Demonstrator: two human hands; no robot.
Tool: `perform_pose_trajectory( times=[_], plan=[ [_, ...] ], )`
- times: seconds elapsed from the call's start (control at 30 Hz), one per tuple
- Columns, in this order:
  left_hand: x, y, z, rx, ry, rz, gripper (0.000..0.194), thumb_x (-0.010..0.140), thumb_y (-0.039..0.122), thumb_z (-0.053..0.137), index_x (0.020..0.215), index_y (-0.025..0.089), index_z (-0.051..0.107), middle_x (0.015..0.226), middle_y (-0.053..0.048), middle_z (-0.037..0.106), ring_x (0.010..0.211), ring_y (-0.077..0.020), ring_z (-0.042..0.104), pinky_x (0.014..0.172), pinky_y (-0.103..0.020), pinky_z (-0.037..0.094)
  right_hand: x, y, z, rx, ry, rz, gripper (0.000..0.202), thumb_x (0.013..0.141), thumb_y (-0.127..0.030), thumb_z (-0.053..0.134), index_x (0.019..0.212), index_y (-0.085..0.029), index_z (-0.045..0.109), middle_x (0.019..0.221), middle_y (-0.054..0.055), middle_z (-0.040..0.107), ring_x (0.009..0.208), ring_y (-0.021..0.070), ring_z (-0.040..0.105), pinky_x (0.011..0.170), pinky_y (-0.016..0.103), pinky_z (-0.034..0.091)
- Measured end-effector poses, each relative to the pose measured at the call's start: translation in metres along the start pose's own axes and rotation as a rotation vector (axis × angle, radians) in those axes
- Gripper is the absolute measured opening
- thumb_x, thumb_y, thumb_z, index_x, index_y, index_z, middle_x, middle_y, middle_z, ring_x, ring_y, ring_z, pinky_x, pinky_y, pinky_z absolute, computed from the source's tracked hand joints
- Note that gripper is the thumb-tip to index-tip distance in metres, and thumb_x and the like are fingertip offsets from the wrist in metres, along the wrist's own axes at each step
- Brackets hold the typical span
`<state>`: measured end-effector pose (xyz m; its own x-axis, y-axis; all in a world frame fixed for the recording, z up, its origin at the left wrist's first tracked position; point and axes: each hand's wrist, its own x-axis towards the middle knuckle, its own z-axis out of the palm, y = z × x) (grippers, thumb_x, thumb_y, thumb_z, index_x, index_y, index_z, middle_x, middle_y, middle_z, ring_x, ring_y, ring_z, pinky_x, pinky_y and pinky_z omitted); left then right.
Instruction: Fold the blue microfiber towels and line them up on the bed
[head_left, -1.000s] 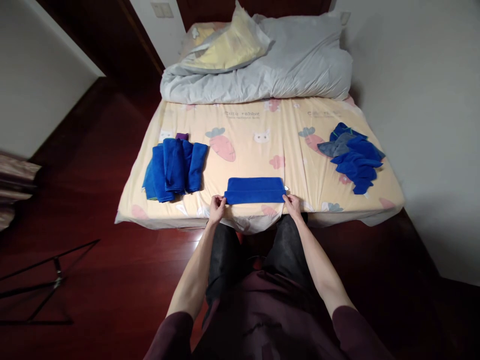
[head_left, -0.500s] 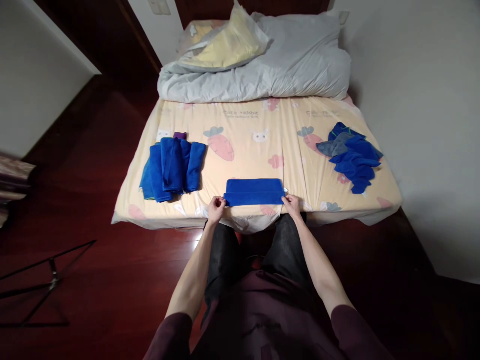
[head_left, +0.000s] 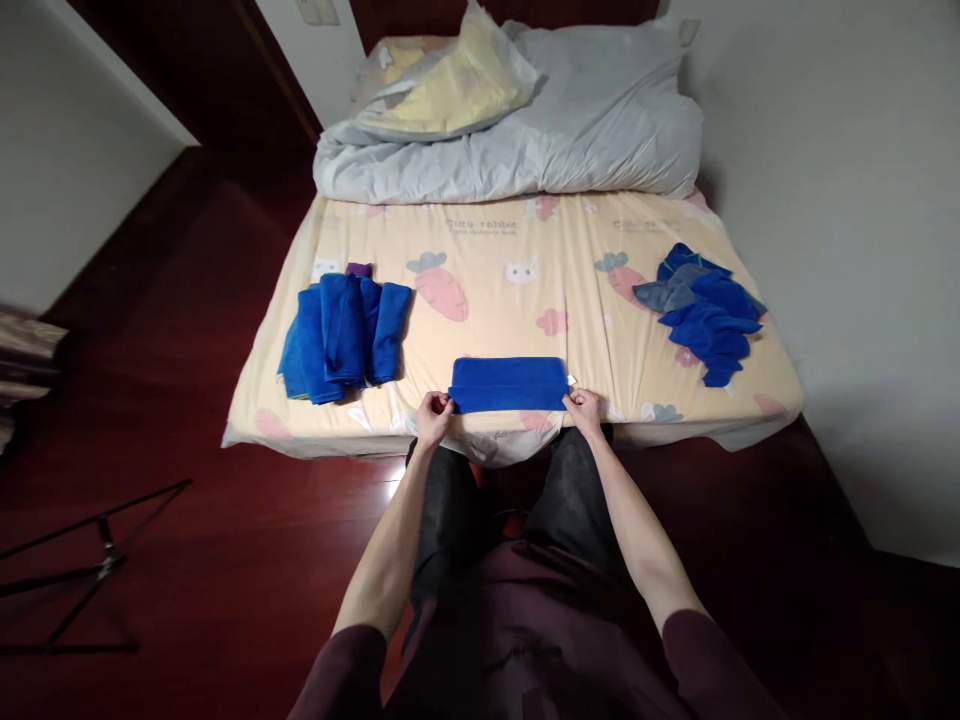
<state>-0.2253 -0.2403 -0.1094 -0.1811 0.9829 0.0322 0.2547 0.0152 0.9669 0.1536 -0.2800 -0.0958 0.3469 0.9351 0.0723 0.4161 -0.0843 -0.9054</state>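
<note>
A blue towel point(head_left: 510, 372) lies near the front edge of the bed, its near part folded over into a strip. My left hand point(head_left: 434, 416) pinches the towel's near left corner between thumb and fingers. At the opposite end, my right hand point(head_left: 583, 410) is closed on the near right corner, beside a small white tag. To the left sits a pile of folded blue towels point(head_left: 345, 335) with a bit of purple behind it. Crumpled blue and grey cloths point(head_left: 709, 315) lie in a loose heap on the right.
The bed point(head_left: 495, 280) has a yellow sheet with carrots and rabbits. A grey quilt point(head_left: 600, 110) and a yellow pillow point(head_left: 465, 85) are at its far end. Black stand legs point(head_left: 105, 560) rest on the dark red floor at left. A wall point(head_left: 847, 250) borders the right side.
Almost nothing differs. Both hands keep hold of the towel's near corners, and the view has shifted very slightly.
</note>
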Motion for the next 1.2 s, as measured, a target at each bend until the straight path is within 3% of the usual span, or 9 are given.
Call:
perform_pose_trajectory(
  times=[0.17, 0.23, 0.33, 0.5, 0.67, 0.8, 0.97, 1.2],
  plan=[
    [0.001, -0.005, 0.0, -0.082, 0.01, 0.057, 0.027, 0.077, 0.043, 0.075, 0.092, 0.023, 0.067, 0.101, -0.008, 0.072, 0.097, -0.0225, 0.069, 0.093, -0.04, 0.056, 0.001, -0.001, 0.002, 0.034, 0.028, -0.004, 0.024, 0.073, -0.04, 0.063, 0.069, -0.027, 0.043, 0.056, -0.006, 0.044, 0.051, 0.0123, 0.041, 0.053, 0.028, 0.034],
    [0.0, -0.005, 0.0, -0.078, 0.029, 0.097, 0.025, 0.078, 0.042, 0.076, 0.091, 0.021, 0.071, 0.116, -0.013, 0.073, 0.115, -0.0269, 0.068, 0.105, -0.046, 0.053, 0.001, -0.003, 0.003, 0.032, 0.028, -0.004, 0.021, 0.073, -0.037, 0.062, 0.076, -0.027, 0.043, 0.058, -0.008, 0.043, 0.052, 0.0127, 0.042, 0.057, 0.028, 0.038],
    [-0.003, -0.004, 0.001, -0.065, 0.027, 0.099, 0.021, 0.081, 0.039, 0.075, 0.094, 0.022, 0.077, 0.128, -0.015, 0.072, 0.125, -0.0304, 0.065, 0.109, -0.051, 0.051, 0.0, -0.007, 0.004, 0.012, -0.007, -0.012, 0.017, 0.076, -0.034, 0.058, 0.087, -0.027, 0.047, 0.058, -0.009, 0.04, 0.054, 0.0141, 0.041, 0.063, 0.029, 0.043],
    [-0.001, -0.003, -0.002, -0.056, -0.049, 0.111, 0.027, 0.084, 0.035, 0.07, 0.106, 0.022, 0.079, 0.124, -0.013, 0.075, 0.122, -0.0289, 0.067, 0.111, -0.051, 0.051, -0.001, -0.006, 0.005, 0.035, -0.069, -0.074, 0.027, 0.079, -0.032, 0.054, 0.102, -0.021, 0.065, 0.061, -0.008, 0.035, 0.055, 0.015, 0.038, 0.061, 0.03, 0.041],
    [0.001, 0.002, -0.007, 0.046, -0.121, 0.074, 0.038, 0.084, 0.039, 0.074, 0.118, 0.022, 0.076, 0.114, -0.011, 0.075, 0.109, -0.0287, 0.068, 0.1, -0.049, 0.057, -0.002, -0.003, 0.003, -0.001, -0.078, -0.078, 0.037, 0.083, -0.035, 0.054, 0.109, -0.019, 0.074, 0.063, -0.005, 0.038, 0.059, 0.0162, 0.041, 0.064, 0.032, 0.043],
    [-0.002, 0.008, -0.008, 0.21, -0.16, 0.132, 0.057, 0.077, 0.043, 0.083, 0.129, 0.025, 0.071, 0.125, -0.01, 0.072, 0.114, -0.0296, 0.064, 0.104, -0.049, 0.054, -0.001, 0.0, -0.005, -0.042, -0.162, -0.074, 0.043, 0.087, -0.044, 0.062, 0.119, -0.019, 0.074, 0.064, -0.005, 0.041, 0.06, 0.016, 0.043, 0.064, 0.031, 0.044],
    [-0.002, 0.005, -0.009, 0.31, -0.206, 0.221, 0.065, 0.074, 0.031, 0.079, 0.137, 0.023, 0.065, 0.129, -0.011, 0.071, 0.111, -0.0301, 0.062, 0.103, -0.049, 0.054, 0.003, 0.006, -0.018, -0.134, -0.336, -0.124, 0.069, 0.073, -0.045, 0.083, 0.136, -0.022, 0.066, 0.065, -0.008, 0.044, 0.06, 0.0148, 0.045, 0.066, 0.029, 0.046],
    [0.004, -0.008, -0.009, 0.291, -0.195, 0.207, 0.054, 0.082, 0.029, 0.066, 0.136, 0.021, 0.065, 0.124, -0.012, 0.072, 0.11, -0.0287, 0.063, 0.102, -0.05, 0.053, 0.006, 0.011, -0.018, -0.073, -0.346, -0.142, 0.065, 0.073, -0.025, 0.069, 0.137, -0.022, 0.065, 0.066, -0.008, 0.045, 0.058, 0.0137, 0.046, 0.06, 0.027, 0.043]
  ],
)
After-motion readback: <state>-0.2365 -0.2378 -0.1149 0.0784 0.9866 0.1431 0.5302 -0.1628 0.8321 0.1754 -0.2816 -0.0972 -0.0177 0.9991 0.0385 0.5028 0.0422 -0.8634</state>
